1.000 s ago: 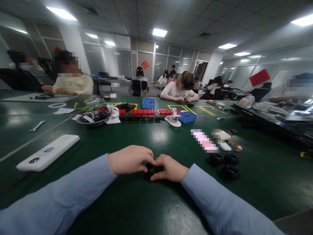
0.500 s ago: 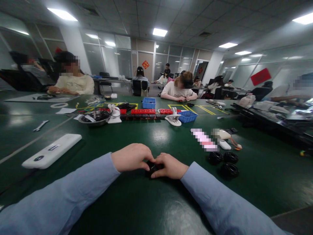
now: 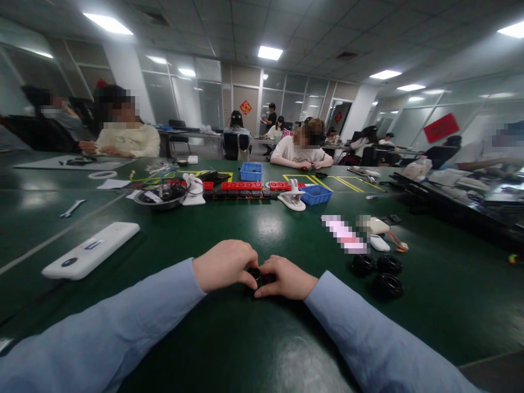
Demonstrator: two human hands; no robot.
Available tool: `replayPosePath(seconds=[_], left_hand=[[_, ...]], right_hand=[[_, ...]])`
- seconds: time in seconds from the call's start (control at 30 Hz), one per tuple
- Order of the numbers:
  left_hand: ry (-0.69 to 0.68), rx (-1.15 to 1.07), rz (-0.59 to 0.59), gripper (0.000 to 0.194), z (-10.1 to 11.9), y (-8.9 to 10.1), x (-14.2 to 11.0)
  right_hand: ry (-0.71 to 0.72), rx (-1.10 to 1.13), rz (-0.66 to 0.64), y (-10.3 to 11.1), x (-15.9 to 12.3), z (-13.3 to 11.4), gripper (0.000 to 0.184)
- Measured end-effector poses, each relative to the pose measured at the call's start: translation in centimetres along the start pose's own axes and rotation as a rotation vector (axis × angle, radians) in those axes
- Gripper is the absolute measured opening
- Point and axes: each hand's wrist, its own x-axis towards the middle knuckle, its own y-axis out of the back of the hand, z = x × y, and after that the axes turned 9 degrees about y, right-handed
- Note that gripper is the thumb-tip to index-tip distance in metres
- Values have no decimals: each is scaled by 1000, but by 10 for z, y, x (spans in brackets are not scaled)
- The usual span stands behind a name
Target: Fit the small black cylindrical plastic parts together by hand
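A small round black part (image 3: 256, 275), much like a toy tyre, is on the green table between my two hands. My left hand (image 3: 227, 265) is closed on its left side, thumb in front and fingers over the top. From the right, my right hand (image 3: 285, 277) grips the same part with thumb and fingers, and the two hands' fingertips almost meet. Fingers cover much of it. To the right lie a black tyre (image 3: 363, 264), a second tyre (image 3: 389, 264) and a third tyre (image 3: 387, 285), close together.
A white power bank (image 3: 92, 250) and a wrench (image 3: 73, 208) lie to the left. Further back are a metal bowl of wires (image 3: 158, 204), white clips (image 3: 292, 196), red blocks (image 3: 241, 186) and a blue basket (image 3: 316, 195). A co-worker (image 3: 303, 147) sits across the table.
The whole view has shifted slightly. Both hands stay on the black part, with the left fingers and thumb a little repositioned around it.
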Motion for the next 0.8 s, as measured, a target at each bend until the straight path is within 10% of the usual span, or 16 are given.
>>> replayPosePath(seconds=[0.8], left_hand=[[291, 270, 92, 70, 21, 5, -17]], right_hand=[[-4, -29, 11, -4, 1, 3, 27]])
